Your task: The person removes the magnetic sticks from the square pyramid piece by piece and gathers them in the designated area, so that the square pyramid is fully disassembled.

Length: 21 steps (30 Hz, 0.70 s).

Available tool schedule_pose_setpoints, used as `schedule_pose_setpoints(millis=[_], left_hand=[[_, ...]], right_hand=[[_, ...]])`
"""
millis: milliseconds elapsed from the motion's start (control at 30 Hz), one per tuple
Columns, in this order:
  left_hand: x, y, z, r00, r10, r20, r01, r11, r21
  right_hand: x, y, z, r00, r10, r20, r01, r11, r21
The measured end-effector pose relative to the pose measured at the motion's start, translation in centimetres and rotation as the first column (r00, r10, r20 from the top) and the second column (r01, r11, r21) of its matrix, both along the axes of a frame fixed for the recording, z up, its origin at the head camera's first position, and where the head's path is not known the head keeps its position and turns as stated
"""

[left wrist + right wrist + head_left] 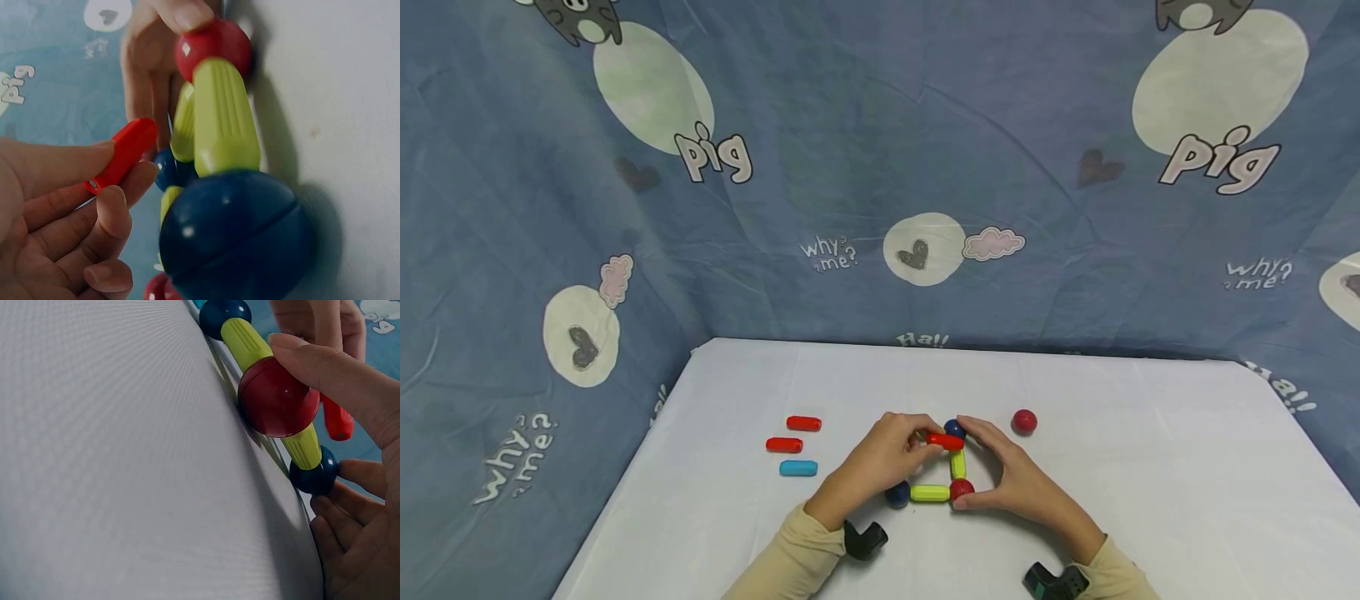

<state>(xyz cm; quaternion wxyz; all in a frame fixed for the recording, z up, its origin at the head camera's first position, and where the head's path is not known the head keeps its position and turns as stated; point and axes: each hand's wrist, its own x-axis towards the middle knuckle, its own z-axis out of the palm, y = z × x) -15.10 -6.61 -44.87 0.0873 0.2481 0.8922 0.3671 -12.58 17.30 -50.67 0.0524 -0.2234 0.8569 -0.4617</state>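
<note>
My left hand (pixel 887 450) pinches a red rod (pixel 945 442) between thumb and fingertips, over a frame of balls and yellow-green rods on the table. My right hand (pixel 1018 479) holds the frame's right side, thumb on the near red ball (pixel 962 490) and fingertips at the far blue ball (pixel 955 428). One yellow-green rod (pixel 958 465) joins those balls. Another yellow-green rod (pixel 930 493) runs to the near blue ball (pixel 897 495). In the left wrist view a further yellow-green rod (pixel 169 201) and red ball (pixel 161 289) show; the left hand hides them from the head view.
Left of the frame lie two loose red rods, a far one (pixel 803 423) and a nearer one (pixel 784 445), beside a light blue rod (pixel 798 468). A single red ball (pixel 1024 422) sits beyond the right hand on the white table (pixel 1187 467). Patterned blue cloth (pixel 850 167) hangs behind.
</note>
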Motion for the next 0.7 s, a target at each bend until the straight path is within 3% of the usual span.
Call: schedule_pose_setpoints(millis=[167,700], left_hand=[[0.1,0.1,0.2,0.999,-0.031,0.023,0.031,0.999,0.015],[-0.1,-1.0,0.6,0.999,0.026,0.039,-0.025,1.000,-0.008]], right_hand=[[0.0,0.0,0.1,1.000,0.002,0.009,-0.002,1.000,-0.010],[0.0,0.0,0.1,1.000,-0.006,0.019,0.006,1.000,0.008]])
